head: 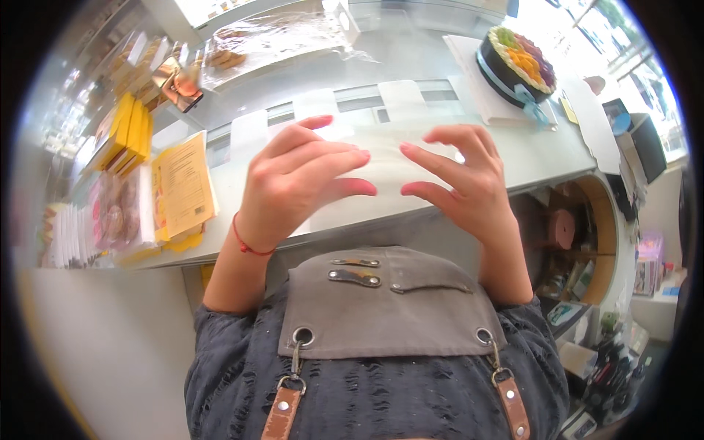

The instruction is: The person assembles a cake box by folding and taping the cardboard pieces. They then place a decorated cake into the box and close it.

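Observation:
My left hand (pixel 305 170) and my right hand (pixel 462 176) are raised over the glass counter (pixel 363 212), palms turned towards each other. On both, thumb and fingers stand apart, and the fingertips of the two hands do not meet. A pale, hazy area lies between them; no held object can be made out there. Around my left wrist runs a red cord bracelet (pixel 247 247). Beyond my right hand a fruit-topped cake (pixel 525 60), with a dark wrap and a light blue ribbon bow (pixel 529 102), sits on a white board (pixel 498 116).
Yellow boxes (pixel 129 132), a printed yellow packet (pixel 184 190) and packaged baked goods (pixel 118 212) line the counter's left end. A phone (pixel 179 85) leans behind them. Cookies in clear wrap (pixel 228 55) lie at the back. Round-ended shelves (pixel 591 247) stand below right.

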A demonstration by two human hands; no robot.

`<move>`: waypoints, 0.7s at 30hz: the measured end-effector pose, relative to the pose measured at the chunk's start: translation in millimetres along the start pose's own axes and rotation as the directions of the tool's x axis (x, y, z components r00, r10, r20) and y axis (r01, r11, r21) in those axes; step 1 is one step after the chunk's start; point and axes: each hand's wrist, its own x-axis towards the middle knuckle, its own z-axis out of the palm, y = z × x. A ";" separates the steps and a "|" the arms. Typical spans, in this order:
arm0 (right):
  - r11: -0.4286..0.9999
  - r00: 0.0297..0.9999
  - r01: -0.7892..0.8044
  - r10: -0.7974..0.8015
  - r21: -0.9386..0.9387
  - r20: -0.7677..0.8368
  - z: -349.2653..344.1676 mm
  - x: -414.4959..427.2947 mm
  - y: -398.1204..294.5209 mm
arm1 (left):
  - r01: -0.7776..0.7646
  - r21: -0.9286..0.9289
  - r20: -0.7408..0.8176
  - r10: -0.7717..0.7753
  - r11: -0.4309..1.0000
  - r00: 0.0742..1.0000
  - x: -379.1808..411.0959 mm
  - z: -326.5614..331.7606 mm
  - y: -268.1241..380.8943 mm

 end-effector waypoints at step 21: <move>0.988 0.989 0.144 -0.145 0.060 0.022 8.2 2.8 -5.4 | -0.111 0.226 0.081 0.094 0.968 0.992 -6.8 -17.9 15.1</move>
